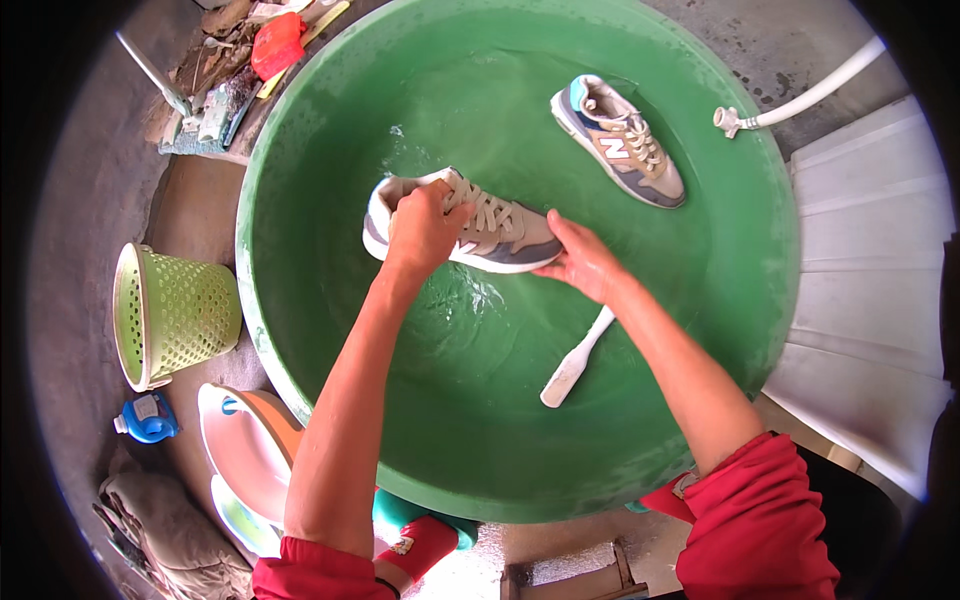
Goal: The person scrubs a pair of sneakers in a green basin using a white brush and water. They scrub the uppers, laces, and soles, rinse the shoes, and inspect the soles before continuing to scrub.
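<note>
Both my hands hold a beige and grey New Balance sneaker (pixel 487 225) over the water in a large green plastic tub (pixel 450 450). My left hand (pixel 426 225) grips it at the ankle opening and tongue, with the fingertips partly hidden inside. At the toe, my right hand (pixel 583 259) has the thumb above and the fingers under the sole. A second sneaker (pixel 619 142), with a turquoise heel lining, sits in the tub at the upper right. Below my right hand lies a white-handled brush (pixel 574 367), its far end hidden behind my forearm. Ripples and splashes show around the held sneaker.
A white hose (pixel 817 94) with a fitting hangs over the tub's right rim. Left of the tub are a green perforated basket (pixel 195 311), a blue bottle (pixel 150 418) and an orange-and-pink basin (pixel 247 450). A mop head (pixel 210 116) and a red dustpan-like piece (pixel 277 46) lie upper left.
</note>
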Tool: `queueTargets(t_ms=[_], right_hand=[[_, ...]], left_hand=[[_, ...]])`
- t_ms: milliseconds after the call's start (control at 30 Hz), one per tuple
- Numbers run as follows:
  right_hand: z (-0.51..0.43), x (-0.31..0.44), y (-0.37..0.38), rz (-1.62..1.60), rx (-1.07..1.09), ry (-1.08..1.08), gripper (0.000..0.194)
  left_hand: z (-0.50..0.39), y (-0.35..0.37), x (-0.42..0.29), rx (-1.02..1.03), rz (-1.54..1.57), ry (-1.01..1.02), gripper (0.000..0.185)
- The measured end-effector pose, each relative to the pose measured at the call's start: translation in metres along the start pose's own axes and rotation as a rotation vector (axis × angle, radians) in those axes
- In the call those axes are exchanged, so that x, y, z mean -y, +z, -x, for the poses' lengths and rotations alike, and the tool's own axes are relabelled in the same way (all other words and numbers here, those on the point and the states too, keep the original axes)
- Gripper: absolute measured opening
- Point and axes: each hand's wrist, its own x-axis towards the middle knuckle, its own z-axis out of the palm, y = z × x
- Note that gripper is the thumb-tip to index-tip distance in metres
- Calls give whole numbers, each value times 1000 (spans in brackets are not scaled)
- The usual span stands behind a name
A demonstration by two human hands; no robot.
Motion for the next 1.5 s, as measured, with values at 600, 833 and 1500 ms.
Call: queueTargets(t_ms=[600,833,1500], right_hand=[[98,40,88,462,-291,-523,53],[119,88,124,598,-65,-978,40],[117,33,110,-751,507,93,58]], left_hand=[[45,-31,-30,-104,490,-203,35],[67,-44,-46,-185,1521,-518,41],[128,-91,-78,26,1911,-329,55]])
